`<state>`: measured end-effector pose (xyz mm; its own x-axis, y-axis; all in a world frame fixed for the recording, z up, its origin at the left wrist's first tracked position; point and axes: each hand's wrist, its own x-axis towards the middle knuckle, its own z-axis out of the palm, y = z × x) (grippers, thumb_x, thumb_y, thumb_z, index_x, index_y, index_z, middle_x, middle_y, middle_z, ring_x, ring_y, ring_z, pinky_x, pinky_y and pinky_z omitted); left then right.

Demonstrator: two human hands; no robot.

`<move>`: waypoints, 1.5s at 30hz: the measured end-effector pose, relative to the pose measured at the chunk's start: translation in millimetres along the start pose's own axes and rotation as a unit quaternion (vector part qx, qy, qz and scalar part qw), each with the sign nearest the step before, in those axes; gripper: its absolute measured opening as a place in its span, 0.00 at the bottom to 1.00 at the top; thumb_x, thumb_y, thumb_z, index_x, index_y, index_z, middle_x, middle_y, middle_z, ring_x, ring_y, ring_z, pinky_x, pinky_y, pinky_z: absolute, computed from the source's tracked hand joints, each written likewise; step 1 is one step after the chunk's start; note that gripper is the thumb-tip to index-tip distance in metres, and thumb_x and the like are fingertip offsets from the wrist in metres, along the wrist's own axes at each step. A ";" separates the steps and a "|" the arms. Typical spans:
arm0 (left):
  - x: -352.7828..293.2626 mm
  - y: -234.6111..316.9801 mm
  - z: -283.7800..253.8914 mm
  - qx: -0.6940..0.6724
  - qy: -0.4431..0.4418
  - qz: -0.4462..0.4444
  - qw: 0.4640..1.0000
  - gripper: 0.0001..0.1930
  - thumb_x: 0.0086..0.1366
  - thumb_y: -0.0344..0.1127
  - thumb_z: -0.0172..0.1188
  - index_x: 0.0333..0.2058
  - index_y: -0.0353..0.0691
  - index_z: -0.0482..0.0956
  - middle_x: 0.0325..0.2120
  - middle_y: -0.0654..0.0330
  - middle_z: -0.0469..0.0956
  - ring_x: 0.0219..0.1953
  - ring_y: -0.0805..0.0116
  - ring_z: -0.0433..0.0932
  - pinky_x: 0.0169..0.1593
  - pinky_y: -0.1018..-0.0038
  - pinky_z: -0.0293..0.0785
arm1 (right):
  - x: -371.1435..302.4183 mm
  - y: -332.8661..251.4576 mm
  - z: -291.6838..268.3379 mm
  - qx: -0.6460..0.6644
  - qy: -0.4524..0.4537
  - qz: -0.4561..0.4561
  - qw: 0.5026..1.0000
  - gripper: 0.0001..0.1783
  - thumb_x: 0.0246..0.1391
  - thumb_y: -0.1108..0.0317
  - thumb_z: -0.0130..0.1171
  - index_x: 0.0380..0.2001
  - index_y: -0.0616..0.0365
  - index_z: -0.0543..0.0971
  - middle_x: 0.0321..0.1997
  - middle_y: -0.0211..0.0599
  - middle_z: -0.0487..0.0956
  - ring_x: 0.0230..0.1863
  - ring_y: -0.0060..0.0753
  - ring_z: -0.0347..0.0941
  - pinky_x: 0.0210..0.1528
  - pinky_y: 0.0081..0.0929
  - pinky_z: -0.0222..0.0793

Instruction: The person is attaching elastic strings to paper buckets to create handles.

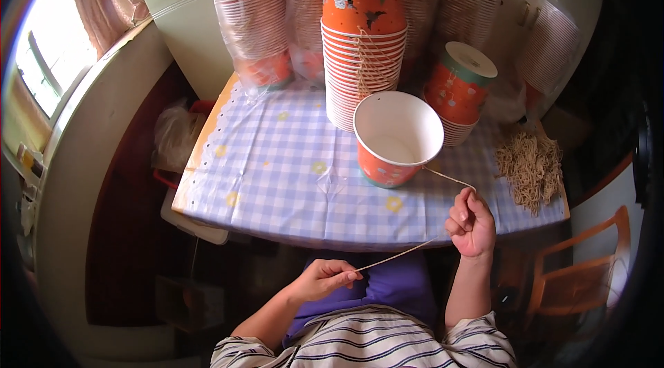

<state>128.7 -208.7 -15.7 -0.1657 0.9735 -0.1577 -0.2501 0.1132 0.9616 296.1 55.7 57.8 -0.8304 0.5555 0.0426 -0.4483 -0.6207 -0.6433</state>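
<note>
Head view: a person seated at a checked table [277, 160] holds a thin tan string [398, 256] taut between both hands; the left hand [321, 278] pinches the string's near end between thumb and fingertips, below the table edge and over the lap; the right hand [472, 223] is clenched around it higher up, at the table's near edge; from that fist the string runs on up and to the left to an open orange cup [395, 138] standing upright on the cloth, meeting the cup low on its right side; the string's long axis so slants from lower left to upper right between the hands, then bends back toward the cup; the right hand is the nearer to the cup, the left well apart from it; behind the cup rises a tall stack of cups [363, 43], some hung with strings; a shorter capped stack [460, 91] stands to its right; a heap of loose strings [531, 169] lies at the table's right edge, near the right hand.
</note>
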 end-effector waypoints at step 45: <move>50.2 64.1 -7.6 -0.076 0.052 -0.089 0.992 0.12 0.64 0.40 0.57 0.36 0.37 0.80 0.25 0.64 0.78 0.25 0.81 0.72 0.31 0.84 0.68 | 15.1 63.3 46.6 -0.600 -0.150 -0.194 0.761 0.08 0.45 0.80 0.61 0.32 0.61 0.80 0.27 0.35 0.75 0.26 0.27 0.73 0.29 0.21 0.68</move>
<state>97.1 -154.0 36.4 -0.2013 0.9143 -0.3515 -0.4241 0.2421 0.8726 239.8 -1.0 53.4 -0.8313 0.3042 0.4652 -0.2042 0.6113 -0.7646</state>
